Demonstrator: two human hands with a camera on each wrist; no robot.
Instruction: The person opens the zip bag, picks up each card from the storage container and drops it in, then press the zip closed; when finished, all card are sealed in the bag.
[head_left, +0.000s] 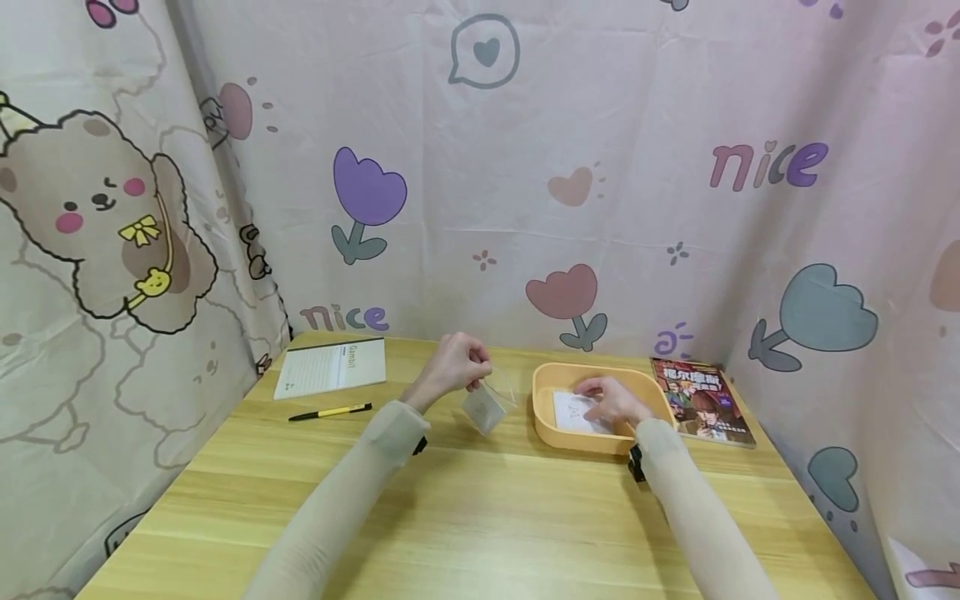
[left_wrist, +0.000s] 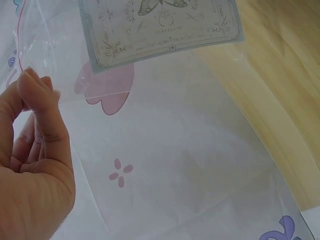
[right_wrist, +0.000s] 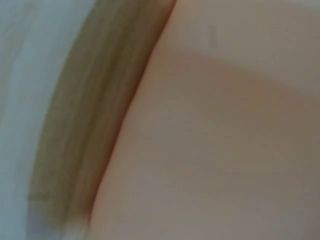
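Observation:
My left hand [head_left: 457, 364] pinches the top edge of a clear zip bag [head_left: 485, 408], which hangs tilted above the table. In the left wrist view, a pale card [left_wrist: 162, 35] with a butterfly drawing and ornate border shows through the clear plastic, and the thumb and forefinger of the left hand [left_wrist: 37, 155] meet at the bag's edge. My right hand [head_left: 617, 403] reaches into an orange plastic basket [head_left: 585, 443], over a white printed packet [head_left: 572, 412] lying there. Whether it grips that packet is unclear. The right wrist view is too close and blurred to read.
A magazine [head_left: 705, 404] with a colourful cover lies right of the basket, partly behind it. At the back left are a pale notebook [head_left: 330, 369] and a yellow and black pen [head_left: 330, 412]. A printed curtain [head_left: 480, 208] hangs behind the wooden table [head_left: 510, 517].

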